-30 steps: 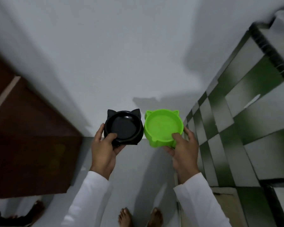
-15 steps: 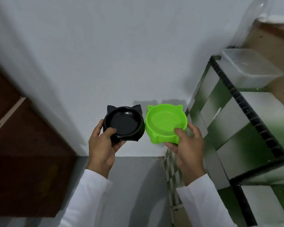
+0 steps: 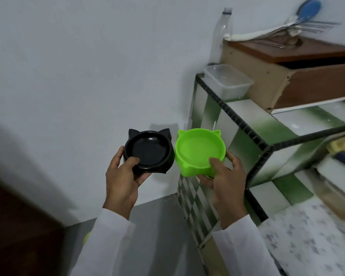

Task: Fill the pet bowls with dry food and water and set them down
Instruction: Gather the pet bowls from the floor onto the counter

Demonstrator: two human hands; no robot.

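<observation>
Plastic bowls beside a glazed tiled counter

The black bowl [image 3: 148, 151] is glossy plastic; the green bowl [image 3: 200, 151] beside it is smooth, duller plastic. On the shiny tiled counter [image 3: 253, 124]: a clear plastic tub [image 3: 227, 81], a wooden box [image 3: 299, 70], and above it probably metal utensils [image 3: 299, 26].

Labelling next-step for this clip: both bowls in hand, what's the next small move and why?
Probably carry both bowls right and set them on the tiled counter. The black bowl in the left hand and the green bowl in the right hand look empty, and with a grip on each no hand is free to pour. The counter is close by, with a clear bottle at its back.
</observation>
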